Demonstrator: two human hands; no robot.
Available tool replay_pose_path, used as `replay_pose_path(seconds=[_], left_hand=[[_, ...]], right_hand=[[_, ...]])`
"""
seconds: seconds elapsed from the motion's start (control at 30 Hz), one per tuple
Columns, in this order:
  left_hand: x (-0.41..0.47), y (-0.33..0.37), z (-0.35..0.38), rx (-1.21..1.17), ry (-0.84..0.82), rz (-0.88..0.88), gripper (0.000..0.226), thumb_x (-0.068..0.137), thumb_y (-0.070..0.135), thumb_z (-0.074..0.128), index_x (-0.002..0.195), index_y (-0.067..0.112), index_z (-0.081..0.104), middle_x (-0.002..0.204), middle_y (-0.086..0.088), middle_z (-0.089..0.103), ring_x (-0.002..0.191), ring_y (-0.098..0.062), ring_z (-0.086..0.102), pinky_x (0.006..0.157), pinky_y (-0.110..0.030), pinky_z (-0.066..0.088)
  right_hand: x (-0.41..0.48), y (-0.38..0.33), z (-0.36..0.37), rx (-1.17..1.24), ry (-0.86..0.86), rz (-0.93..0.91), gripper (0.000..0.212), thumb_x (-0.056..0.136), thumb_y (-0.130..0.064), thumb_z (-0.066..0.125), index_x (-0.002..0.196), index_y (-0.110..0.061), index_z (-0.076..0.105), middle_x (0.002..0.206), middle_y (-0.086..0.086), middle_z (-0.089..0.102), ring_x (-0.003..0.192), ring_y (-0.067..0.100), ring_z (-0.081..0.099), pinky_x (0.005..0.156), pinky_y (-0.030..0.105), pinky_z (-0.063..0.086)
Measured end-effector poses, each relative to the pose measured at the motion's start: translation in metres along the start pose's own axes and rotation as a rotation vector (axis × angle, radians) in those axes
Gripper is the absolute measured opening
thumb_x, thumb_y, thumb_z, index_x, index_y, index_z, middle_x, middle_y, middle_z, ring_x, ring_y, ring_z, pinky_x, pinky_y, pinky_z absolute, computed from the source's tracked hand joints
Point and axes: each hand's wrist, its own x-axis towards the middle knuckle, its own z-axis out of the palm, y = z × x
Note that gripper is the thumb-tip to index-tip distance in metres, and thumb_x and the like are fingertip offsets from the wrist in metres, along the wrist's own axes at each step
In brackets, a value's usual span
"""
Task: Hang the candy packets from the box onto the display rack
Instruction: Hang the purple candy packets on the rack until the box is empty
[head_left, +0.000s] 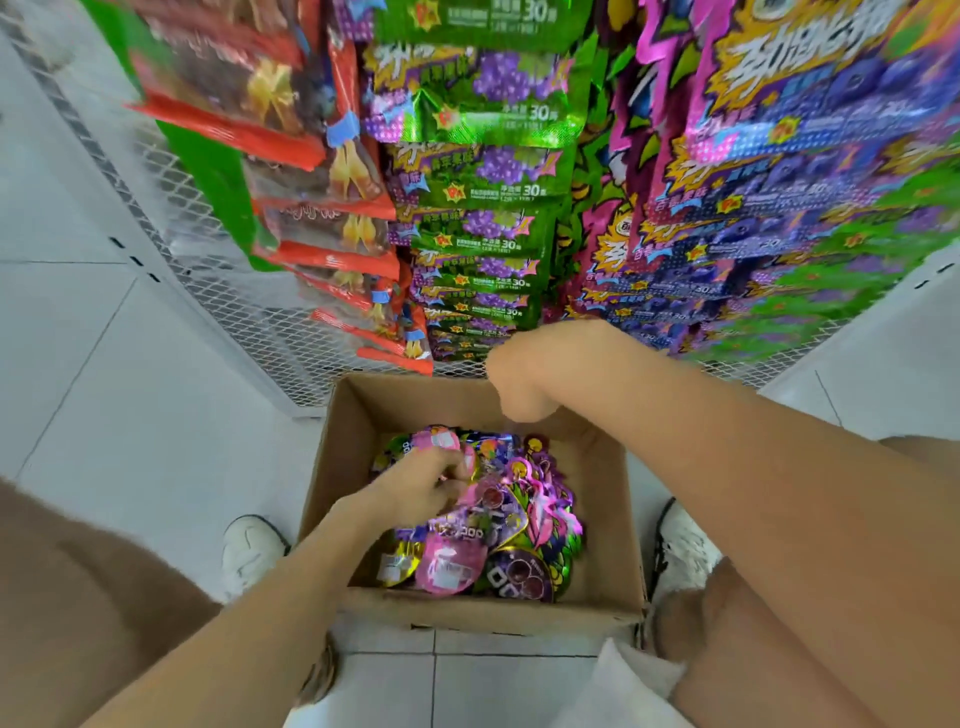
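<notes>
An open cardboard box (608, 519) stands on the floor between my feet, holding a pile of shiny purple, pink and green candy packets (514, 525). My left hand (426, 483) reaches into the box with its fingers closed around a pink-topped packet (439, 441) at the pile's far left. My right hand (524, 374) hovers over the box's far edge, bent at the wrist toward the white mesh display rack (270, 322); its fingers are hidden. Rows of green grape packets (483, 228) hang on the rack just above that hand.
Red packets (332, 249) hang to the left of the green ones, and purple and pink packets (753, 208) to the right. My white shoes (252, 551) flank the box on a pale tiled floor. The rack's mesh base runs right behind the box.
</notes>
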Motion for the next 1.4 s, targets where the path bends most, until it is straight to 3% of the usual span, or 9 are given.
replay_pose_path(seconds=[0.2, 0.3, 0.4, 0.53, 0.63, 0.67, 0.93, 1.13, 1.4], left_hand=[[-0.043, 0.058, -0.054, -0.103, 0.416, 0.256, 0.017, 0.104, 0.021, 0.062, 0.090, 0.029, 0.057, 0.069, 0.012, 0.062, 0.062, -0.004, 0.056, 0.063, -0.034, 0.045], [-0.064, 0.081, -0.076, -0.045, 0.512, 0.334, 0.009, 0.106, 0.032, 0.058, 0.097, 0.028, 0.056, 0.070, 0.003, 0.067, 0.060, -0.019, 0.061, 0.058, -0.043, 0.050], [-0.083, 0.097, -0.101, 0.069, 0.501, 0.359, 0.014, 0.105, 0.035, 0.062, 0.097, 0.024, 0.059, 0.071, 0.004, 0.065, 0.062, -0.018, 0.058, 0.060, -0.043, 0.051], [-0.109, 0.104, -0.147, 0.217, 0.455, 0.269, 0.043, 0.088, 0.074, 0.058, 0.089, 0.031, 0.065, 0.080, 0.010, 0.071, 0.077, -0.013, 0.067, 0.066, -0.037, 0.053], [-0.117, 0.086, -0.191, 0.123, 0.602, 0.055, 0.037, 0.085, 0.058, 0.054, 0.084, 0.025, 0.069, 0.077, 0.006, 0.073, 0.079, -0.021, 0.069, 0.072, -0.040, 0.057], [-0.118, 0.078, -0.206, 0.081, 0.673, -0.029, 0.033, 0.085, 0.051, 0.055, 0.083, 0.021, 0.068, 0.076, 0.004, 0.071, 0.079, -0.024, 0.068, 0.071, -0.040, 0.055], [-0.081, 0.038, -0.273, -0.411, 1.244, -0.173, 0.053, 0.081, 0.034, 0.090, 0.110, 0.016, 0.050, 0.113, -0.007, 0.062, 0.102, -0.027, 0.063, 0.082, -0.037, 0.047], [-0.061, 0.036, -0.278, -0.441, 1.342, -0.216, 0.051, 0.075, 0.046, 0.094, 0.102, 0.018, 0.061, 0.103, -0.002, 0.069, 0.093, -0.022, 0.067, 0.080, -0.036, 0.052], [-0.079, 0.023, -0.278, -0.528, 1.277, -0.185, 0.040, 0.075, 0.037, 0.095, 0.080, 0.021, 0.058, 0.079, 0.002, 0.068, 0.073, -0.020, 0.064, 0.075, -0.041, 0.054]], right_hand=[[-0.027, -0.005, -0.004, 0.344, 0.108, 0.127, 0.041, 0.113, -0.026, 0.036, 0.136, -0.001, 0.059, 0.103, 0.011, 0.065, 0.082, 0.027, 0.060, 0.081, 0.034, 0.048], [-0.026, -0.004, 0.002, 0.626, 0.303, 0.197, 0.055, 0.103, -0.047, 0.054, 0.119, 0.004, 0.063, 0.097, 0.014, 0.071, 0.083, 0.031, 0.072, 0.081, 0.037, 0.062], [-0.022, -0.003, 0.008, 0.973, 0.339, 0.190, 0.024, 0.093, -0.019, 0.071, 0.091, 0.003, 0.062, 0.067, 0.013, 0.069, 0.064, 0.033, 0.074, 0.070, 0.052, 0.066], [-0.029, -0.008, 0.002, 0.787, 0.488, 0.066, 0.042, 0.090, -0.008, 0.065, 0.064, -0.016, 0.034, 0.057, 0.005, 0.028, 0.056, 0.023, 0.036, 0.047, 0.036, 0.032], [-0.041, -0.021, -0.003, 0.664, 0.477, -0.053, 0.046, 0.092, -0.009, 0.065, 0.065, -0.017, 0.028, 0.060, 0.005, 0.024, 0.058, 0.025, 0.026, 0.071, 0.036, 0.016], [-0.047, -0.026, -0.004, 0.613, 0.468, -0.098, 0.044, 0.095, -0.012, 0.064, 0.068, -0.016, 0.030, 0.062, 0.006, 0.025, 0.058, 0.026, 0.026, 0.067, 0.035, 0.049], [-0.056, -0.050, -0.024, 0.550, 0.562, -0.305, 0.041, 0.107, -0.029, 0.061, 0.079, -0.002, 0.048, 0.063, 0.007, 0.028, 0.056, 0.024, 0.027, 0.056, 0.036, 0.016], [-0.045, -0.058, -0.038, 0.563, 0.723, -0.358, 0.056, 0.101, -0.037, 0.068, 0.067, -0.013, 0.030, 0.068, 0.004, 0.016, 0.057, 0.021, 0.018, 0.058, 0.037, 0.013], [-0.035, -0.065, -0.042, 0.627, 0.618, -0.444, 0.019, 0.102, -0.040, 0.067, 0.100, -0.022, 0.074, 0.052, -0.025, 0.054, 0.053, -0.006, 0.052, 0.058, 0.019, 0.034]])
